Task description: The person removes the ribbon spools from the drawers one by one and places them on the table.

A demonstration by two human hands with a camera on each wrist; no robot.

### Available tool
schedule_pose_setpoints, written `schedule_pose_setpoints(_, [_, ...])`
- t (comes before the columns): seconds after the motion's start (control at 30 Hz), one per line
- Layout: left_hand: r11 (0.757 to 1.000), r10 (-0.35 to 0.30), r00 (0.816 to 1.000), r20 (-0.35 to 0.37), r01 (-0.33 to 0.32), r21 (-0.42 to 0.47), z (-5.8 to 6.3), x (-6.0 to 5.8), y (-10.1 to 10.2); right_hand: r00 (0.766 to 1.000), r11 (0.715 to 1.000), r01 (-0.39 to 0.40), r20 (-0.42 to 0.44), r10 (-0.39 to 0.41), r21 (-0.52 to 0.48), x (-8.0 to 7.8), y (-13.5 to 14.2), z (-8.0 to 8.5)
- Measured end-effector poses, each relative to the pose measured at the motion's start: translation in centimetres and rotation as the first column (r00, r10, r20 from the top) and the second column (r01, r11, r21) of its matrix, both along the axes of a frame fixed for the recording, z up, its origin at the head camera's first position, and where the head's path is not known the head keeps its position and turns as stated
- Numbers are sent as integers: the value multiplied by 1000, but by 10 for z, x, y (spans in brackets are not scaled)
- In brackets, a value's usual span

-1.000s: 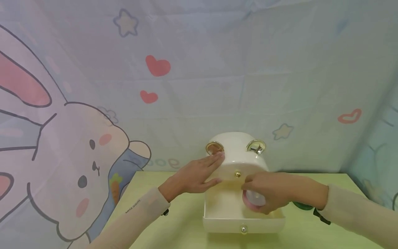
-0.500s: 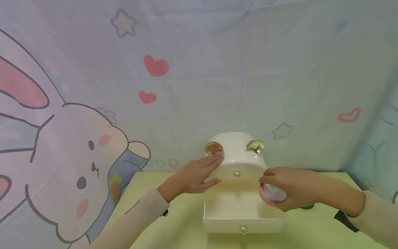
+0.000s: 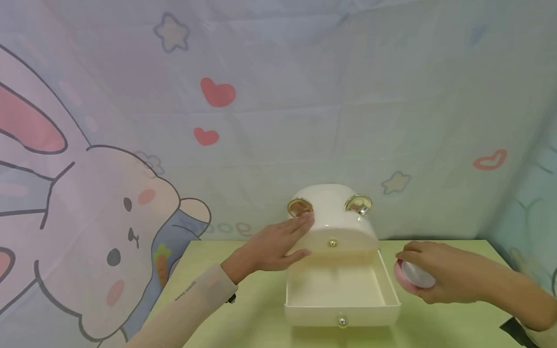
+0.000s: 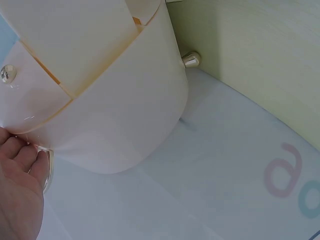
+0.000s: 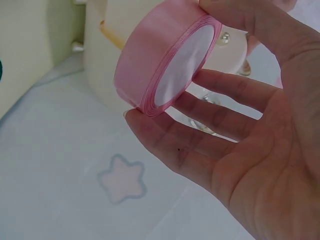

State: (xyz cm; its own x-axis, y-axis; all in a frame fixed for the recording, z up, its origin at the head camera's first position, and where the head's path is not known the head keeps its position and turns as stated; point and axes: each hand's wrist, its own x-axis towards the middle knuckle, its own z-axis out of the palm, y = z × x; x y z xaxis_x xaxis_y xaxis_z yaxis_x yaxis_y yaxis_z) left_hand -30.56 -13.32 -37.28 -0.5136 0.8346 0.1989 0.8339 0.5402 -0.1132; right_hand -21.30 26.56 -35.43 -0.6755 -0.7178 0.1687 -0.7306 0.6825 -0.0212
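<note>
A roll of pink ribbon (image 5: 142, 55) with a white core is pinched between the thumb and fingers of my right hand (image 3: 452, 273), right of the white storage box in the head view. My left hand (image 3: 271, 246) rests with straight fingers on the left of the box's rounded top (image 3: 329, 203), beside a gold ear-shaped ornament (image 3: 300, 207). The lower drawer (image 3: 341, 314) is pulled out toward me, its inside bare. Above it, the upper drawer front with a gold knob (image 3: 332, 243) is closed. In the left wrist view the fingertips touch the box (image 4: 125, 110) near its edge.
The box stands on a light green table (image 3: 243, 299), close to its back edge. Behind hangs a pale cloth backdrop (image 3: 278, 121) printed with a rabbit, hearts and stars. A second gold ear (image 3: 359, 205) juts up on the box's right.
My right hand has carried the ribbon roll from over the open drawer rightward, to beside the box. The left hand has stayed in place on the box.
</note>
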Motion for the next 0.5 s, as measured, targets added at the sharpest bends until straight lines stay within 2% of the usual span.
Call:
schedule_pose_setpoints(0.1, [1000, -2, 1000, -1, 2, -2, 1, 0, -1, 1000, 999, 10, -4, -10, -37, 1, 10, -11])
schedule_pose_setpoints(0.3, [1000, 5, 1000, -1, -5, -12, 2, 2, -2, 995, 995, 86, 56, -83, -44, 4, 28, -32])
schedule_pose_setpoints(0.5, [1000, -3, 1000, -1, 3, 2, 2, 2, -1, 994, 993, 92, 73, -87, -70, 2, 46, -54])
